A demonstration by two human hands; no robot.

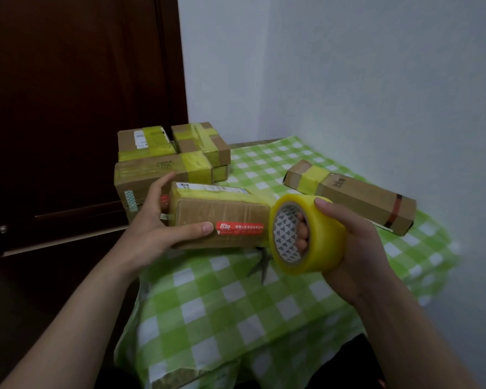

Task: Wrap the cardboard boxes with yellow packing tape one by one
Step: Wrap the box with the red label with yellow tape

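A person's left hand grips a cardboard box above the checkered table's left edge; the right hand, fingers hooked through the core, clasps the yellow tape roll.

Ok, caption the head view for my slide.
Left hand grips a cardboard box; right hand holds the yellow tape roll beside it.

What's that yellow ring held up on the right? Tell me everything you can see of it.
A roll of glossy, translucent yellow packing tape wound on a cardboard core printed with grey triangles inside. The right hand holds it above the green checked tablecloth, fingers through the core, thumb on top. Its open side faces the camera; a strip seems to run from it onto the brown cardboard box beside it.
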